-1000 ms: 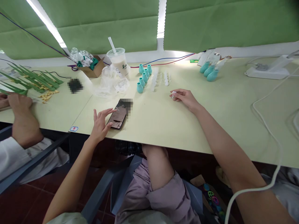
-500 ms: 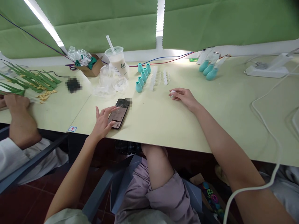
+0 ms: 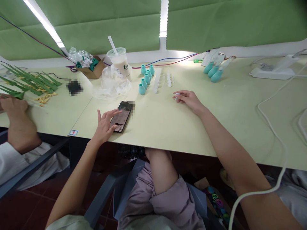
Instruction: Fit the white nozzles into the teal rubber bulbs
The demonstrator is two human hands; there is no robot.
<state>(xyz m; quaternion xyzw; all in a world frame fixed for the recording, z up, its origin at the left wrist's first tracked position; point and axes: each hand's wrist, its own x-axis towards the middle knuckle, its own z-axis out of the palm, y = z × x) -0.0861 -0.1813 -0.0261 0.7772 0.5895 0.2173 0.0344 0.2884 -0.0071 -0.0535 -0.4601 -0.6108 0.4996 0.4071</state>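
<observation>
My left hand lies over a smartphone, its fingers spread and touching or hovering over the lit screen. On the table to the right, my right hand is closed around a small white piece pinched at the fingertips; its exact kind is too small to tell. Several turquoise bulb-shaped pots stand in a group beyond the phone. Beside them lie several small translucent white plastic parts. Three more turquoise bulbs with clear tops lie tilted at the back right.
A drink cup with a straw, a crumpled plastic bag and a cardboard box stand at the back left. At far left, a co-worker's hand is near green stems. A power strip and white cable lie right.
Almost nothing differs; the view has shifted very slightly. Both my hands keep their places, the left at the phone and the right pinching the white piece.
</observation>
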